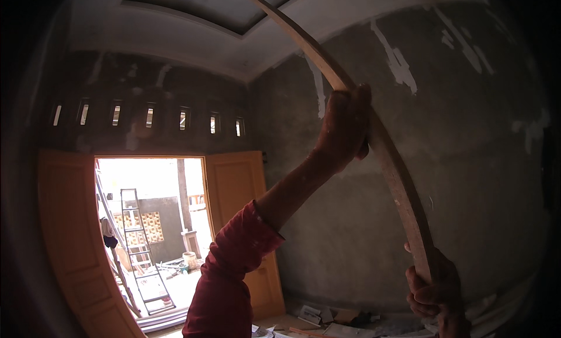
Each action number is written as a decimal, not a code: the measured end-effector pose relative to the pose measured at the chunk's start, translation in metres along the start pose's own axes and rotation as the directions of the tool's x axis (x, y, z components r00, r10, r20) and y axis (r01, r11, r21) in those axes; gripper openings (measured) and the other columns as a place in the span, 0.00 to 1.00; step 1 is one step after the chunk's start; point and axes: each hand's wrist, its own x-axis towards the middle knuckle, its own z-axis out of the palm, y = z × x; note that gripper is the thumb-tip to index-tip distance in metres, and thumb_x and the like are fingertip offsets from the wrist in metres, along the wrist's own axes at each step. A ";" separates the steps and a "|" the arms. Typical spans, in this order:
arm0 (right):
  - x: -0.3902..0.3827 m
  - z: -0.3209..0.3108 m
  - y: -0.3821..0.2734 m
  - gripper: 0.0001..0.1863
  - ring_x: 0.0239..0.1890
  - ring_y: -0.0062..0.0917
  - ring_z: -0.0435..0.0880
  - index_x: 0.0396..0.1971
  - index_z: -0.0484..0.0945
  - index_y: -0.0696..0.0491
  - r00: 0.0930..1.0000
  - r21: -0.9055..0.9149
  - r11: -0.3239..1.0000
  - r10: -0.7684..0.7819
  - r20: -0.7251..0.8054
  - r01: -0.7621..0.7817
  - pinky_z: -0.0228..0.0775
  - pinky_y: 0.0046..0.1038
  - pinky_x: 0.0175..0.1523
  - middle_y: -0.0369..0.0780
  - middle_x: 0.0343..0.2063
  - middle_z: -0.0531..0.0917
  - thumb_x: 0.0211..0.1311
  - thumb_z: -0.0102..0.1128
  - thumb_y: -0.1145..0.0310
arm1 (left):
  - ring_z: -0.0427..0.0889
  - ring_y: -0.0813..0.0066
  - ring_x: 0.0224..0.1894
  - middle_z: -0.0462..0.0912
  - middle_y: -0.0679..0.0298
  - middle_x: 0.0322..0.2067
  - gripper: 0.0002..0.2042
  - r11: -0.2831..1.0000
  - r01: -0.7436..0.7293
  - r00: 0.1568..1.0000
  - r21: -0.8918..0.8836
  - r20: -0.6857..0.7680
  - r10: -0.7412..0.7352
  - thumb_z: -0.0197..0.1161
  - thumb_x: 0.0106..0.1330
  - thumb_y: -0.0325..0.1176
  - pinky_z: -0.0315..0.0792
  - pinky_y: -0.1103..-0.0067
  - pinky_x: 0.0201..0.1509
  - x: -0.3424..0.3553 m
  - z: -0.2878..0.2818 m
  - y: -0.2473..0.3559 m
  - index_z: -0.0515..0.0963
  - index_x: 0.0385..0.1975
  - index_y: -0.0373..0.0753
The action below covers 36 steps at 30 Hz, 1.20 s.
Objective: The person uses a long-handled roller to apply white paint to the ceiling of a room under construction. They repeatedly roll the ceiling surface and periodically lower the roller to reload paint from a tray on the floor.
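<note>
A long, narrow wooden batten [397, 177] slants from the lower right up to the ceiling at the top of the view, looking bent in the wide picture. My left hand [345, 125], its arm raised in a red sleeve, is closed around the batten's middle. Lower down at the right, my right hand [433, 288] is wrapped around the bottom end. The batten's top runs out of view near the recessed ceiling panel [198, 14], so I cannot tell whether it touches anything there.
Grey plastered walls [479, 163] with pale patches surround me. An open double door [236, 180] leads to a bright yard with a stepladder [143, 250] and a bucket [190, 260]. Scraps and boards [333, 317] litter the floor by the wall. Small vent slots [149, 116] line the wall above the door.
</note>
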 end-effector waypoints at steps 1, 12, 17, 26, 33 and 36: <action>0.001 0.003 0.002 0.47 0.05 0.14 0.56 0.66 0.60 0.59 1.000 0.040 0.999 0.001 0.025 -0.002 0.48 0.21 0.09 0.35 0.14 0.67 0.39 0.65 0.83 | 0.66 0.76 0.09 0.70 0.59 0.22 0.20 1.000 0.013 1.000 0.013 -0.011 -0.012 0.49 0.75 0.45 0.60 0.77 0.07 0.002 -0.004 0.004 0.61 0.41 0.30; 0.080 0.080 0.017 0.41 0.07 0.09 0.58 0.65 0.61 0.61 0.989 -0.110 0.992 -0.050 0.142 0.066 0.51 0.17 0.09 0.31 0.18 0.69 0.48 0.66 0.71 | 0.68 0.77 0.10 0.72 0.64 0.22 0.15 0.995 0.072 0.992 -0.073 -0.099 -0.079 0.52 0.72 0.46 0.55 0.83 0.06 0.041 -0.119 -0.020 0.69 0.41 0.40; 0.130 0.114 0.038 0.39 0.11 0.07 0.62 0.64 0.61 0.61 0.980 -0.132 0.987 -0.067 0.188 0.093 0.52 0.13 0.11 0.29 0.21 0.70 0.52 0.67 0.67 | 0.72 0.79 0.16 0.75 0.64 0.30 0.16 0.994 0.099 0.981 -0.047 -0.161 -0.106 0.51 0.72 0.44 0.54 0.84 0.07 0.060 -0.184 -0.040 0.69 0.52 0.42; 0.191 0.130 0.058 0.31 0.12 0.10 0.64 0.60 0.63 0.60 0.941 -0.073 0.996 -0.018 0.339 0.045 0.54 0.16 0.12 0.31 0.21 0.71 0.54 0.61 0.75 | 0.68 0.80 0.14 0.74 0.63 0.25 0.14 0.996 0.075 0.978 -0.040 -0.193 -0.082 0.50 0.71 0.44 0.53 0.84 0.08 0.067 -0.253 -0.053 0.70 0.45 0.40; 0.102 0.125 0.042 0.35 0.11 0.13 0.66 0.62 0.62 0.62 0.968 -0.078 0.996 -0.017 0.248 0.037 0.57 0.19 0.11 0.34 0.21 0.71 0.50 0.61 0.80 | 0.74 0.75 0.16 0.74 0.61 0.22 0.14 0.998 0.058 0.983 -0.011 -0.176 -0.060 0.50 0.72 0.45 0.56 0.81 0.08 0.016 -0.181 -0.012 0.69 0.42 0.39; 0.051 0.107 0.016 0.37 0.10 0.15 0.66 0.63 0.61 0.63 0.980 -0.099 0.995 0.021 0.198 -0.001 0.57 0.21 0.11 0.35 0.21 0.72 0.49 0.60 0.82 | 0.72 0.74 0.12 0.74 0.59 0.20 0.13 0.997 0.058 0.983 -0.048 -0.170 -0.065 0.50 0.71 0.44 0.53 0.82 0.06 0.002 -0.127 0.014 0.69 0.42 0.40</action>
